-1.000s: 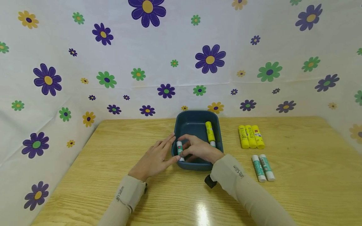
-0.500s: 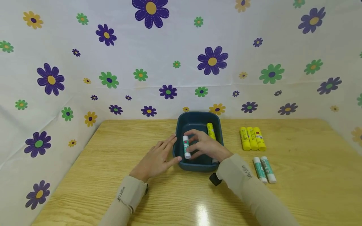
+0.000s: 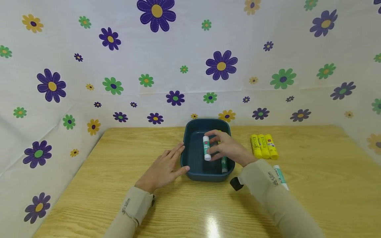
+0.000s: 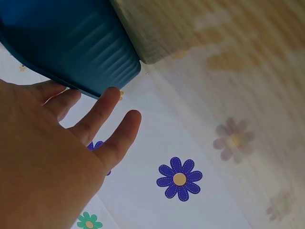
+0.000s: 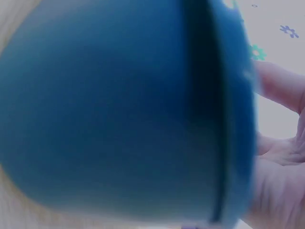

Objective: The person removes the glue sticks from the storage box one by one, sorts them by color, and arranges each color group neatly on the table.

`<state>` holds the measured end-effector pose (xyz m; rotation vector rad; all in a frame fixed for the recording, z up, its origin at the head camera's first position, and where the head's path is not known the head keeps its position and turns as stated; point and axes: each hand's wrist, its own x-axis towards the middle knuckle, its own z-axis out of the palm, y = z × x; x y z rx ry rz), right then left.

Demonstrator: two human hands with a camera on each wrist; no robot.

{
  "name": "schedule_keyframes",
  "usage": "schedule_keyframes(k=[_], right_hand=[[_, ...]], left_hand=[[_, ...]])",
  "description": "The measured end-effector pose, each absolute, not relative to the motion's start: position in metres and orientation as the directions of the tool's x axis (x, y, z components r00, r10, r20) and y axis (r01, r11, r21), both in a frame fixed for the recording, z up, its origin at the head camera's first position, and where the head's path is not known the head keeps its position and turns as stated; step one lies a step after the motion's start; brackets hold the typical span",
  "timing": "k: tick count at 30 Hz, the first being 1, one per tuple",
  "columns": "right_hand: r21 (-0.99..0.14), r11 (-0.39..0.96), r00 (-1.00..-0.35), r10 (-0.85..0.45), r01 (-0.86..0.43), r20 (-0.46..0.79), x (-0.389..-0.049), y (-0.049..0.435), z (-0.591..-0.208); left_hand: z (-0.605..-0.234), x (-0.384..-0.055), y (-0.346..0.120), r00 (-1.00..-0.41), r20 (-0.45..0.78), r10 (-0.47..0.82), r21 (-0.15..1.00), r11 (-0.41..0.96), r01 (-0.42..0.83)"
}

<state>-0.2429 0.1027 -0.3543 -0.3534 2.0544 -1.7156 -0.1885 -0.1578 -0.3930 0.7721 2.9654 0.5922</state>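
My right hand [image 3: 227, 148] pinches a white-and-teal glue stick [image 3: 206, 148] upright over the dark blue bin [image 3: 190, 148]. Inside the bin, along its right wall, lies another teal glue stick [image 3: 224, 165]; a yellow one beyond it is mostly hidden by my right hand. With fingers extended, my left hand [image 3: 162, 172] rests against the bin's left side, fingertips at the rim. The left wrist view shows these fingers touching or very near the bin wall [image 4: 90, 47]. In the right wrist view the blurred bin [image 5: 119, 119] covers most of the hand, and the glue stick is hidden.
Three yellow glue sticks [image 3: 264, 146] lie side by side on the wooden table [image 3: 119, 158], right of the bin. Nearer, a teal glue stick [image 3: 279, 176] is partly covered by my right sleeve, which hides its neighbour. A flowered cloth [image 3: 166, 66] hangs behind.
My right hand has lifted the teal glue stick from the bin's left side and carried it rightward towards the middle. The left hand stays at the rim.
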Motion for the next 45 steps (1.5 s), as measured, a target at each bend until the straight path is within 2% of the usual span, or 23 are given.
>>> schedule_keyframes(k=[20, 45], right_hand=[[-0.967, 0.246, -0.881, -0.442, 0.06, -0.167, -0.245, 0.146, -0.336], [-0.957, 0.288, -0.891, -0.43, 0.017, -0.145, -0.239, 0.19, -0.339]], left_hand=[[-0.394, -0.189, -0.16, -0.87, 0.085, 0.486, 0.363, 0.798, 0.481], [-0.393, -0.187, -0.159, -0.87, 0.082, 0.485, 0.36, 0.8, 0.48]])
